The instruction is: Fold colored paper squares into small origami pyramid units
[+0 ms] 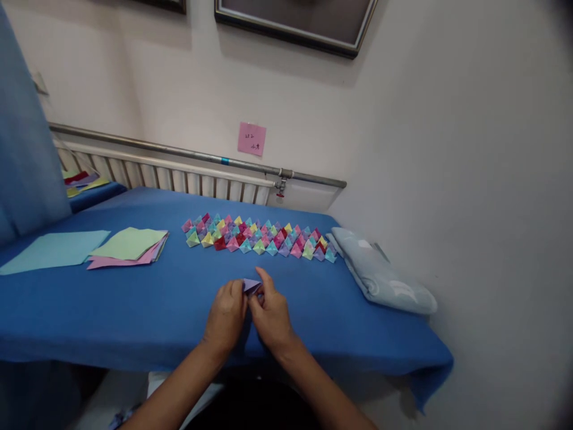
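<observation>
The grip of the left hand (226, 313) and that of the right hand (274, 318) both pinched a folded purple paper (251, 285) over the blue cloth (152, 310). Its long axis ran crosswise, the narrow tip pointing right. Beyond lay rows of folded pieces (259, 246), with a stack of sheets (132, 243) to their left. On the wall (447, 149), a pink note (251, 139) bore handwriting too small to read surely.

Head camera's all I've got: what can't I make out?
- Head view: part of the purple paper, hidden by the left hand and right hand.
- Head view: writing on the pink note, too small to read.
- Head view: top of the framed picture above it, cut off by the top edge.
</observation>
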The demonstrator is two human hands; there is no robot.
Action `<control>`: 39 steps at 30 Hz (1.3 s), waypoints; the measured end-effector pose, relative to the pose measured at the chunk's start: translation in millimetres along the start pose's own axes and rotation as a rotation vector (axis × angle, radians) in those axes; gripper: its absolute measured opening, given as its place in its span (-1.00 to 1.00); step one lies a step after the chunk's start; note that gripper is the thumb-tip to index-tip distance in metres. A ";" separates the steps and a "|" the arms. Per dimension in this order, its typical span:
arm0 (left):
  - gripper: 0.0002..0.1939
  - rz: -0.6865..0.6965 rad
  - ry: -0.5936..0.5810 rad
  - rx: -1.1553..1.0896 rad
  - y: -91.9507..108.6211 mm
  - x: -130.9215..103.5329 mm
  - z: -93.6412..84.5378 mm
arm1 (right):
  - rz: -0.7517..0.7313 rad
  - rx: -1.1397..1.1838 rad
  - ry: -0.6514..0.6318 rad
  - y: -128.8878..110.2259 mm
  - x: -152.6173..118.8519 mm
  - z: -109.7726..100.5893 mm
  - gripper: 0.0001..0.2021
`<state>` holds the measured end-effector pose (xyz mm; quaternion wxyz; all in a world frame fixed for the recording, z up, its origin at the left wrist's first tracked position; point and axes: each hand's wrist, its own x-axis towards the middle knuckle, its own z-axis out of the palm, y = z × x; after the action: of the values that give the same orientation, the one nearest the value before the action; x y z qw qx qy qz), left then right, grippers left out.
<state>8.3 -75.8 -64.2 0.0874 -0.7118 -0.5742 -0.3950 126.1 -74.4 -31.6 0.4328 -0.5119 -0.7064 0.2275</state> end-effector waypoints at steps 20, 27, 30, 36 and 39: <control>-0.85 0.165 0.226 0.006 3.8 17.1 -9.7 | -0.055 0.060 0.101 -3.8 1.9 -3.0 -0.50; -0.83 0.127 0.276 -0.066 12.7 17.2 -9.8 | -0.049 0.113 0.165 1.4 8.5 1.6 -0.60; -0.82 0.109 0.302 -0.101 12.6 15.7 -9.9 | -0.024 0.132 0.160 3.1 11.2 3.4 -0.67; -0.82 0.064 0.348 -0.124 9.6 15.4 -14.5 | -0.093 0.125 0.236 -2.2 14.8 2.8 -0.47; -0.83 0.030 0.358 -0.121 7.2 17.8 -16.0 | -0.107 0.106 0.231 -5.1 13.2 -3.5 -0.37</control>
<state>7.8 -74.0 -39.3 0.1509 -0.6424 -0.5140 -0.5480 125.0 -64.5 -20.9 0.5492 -0.4725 -0.6652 0.1808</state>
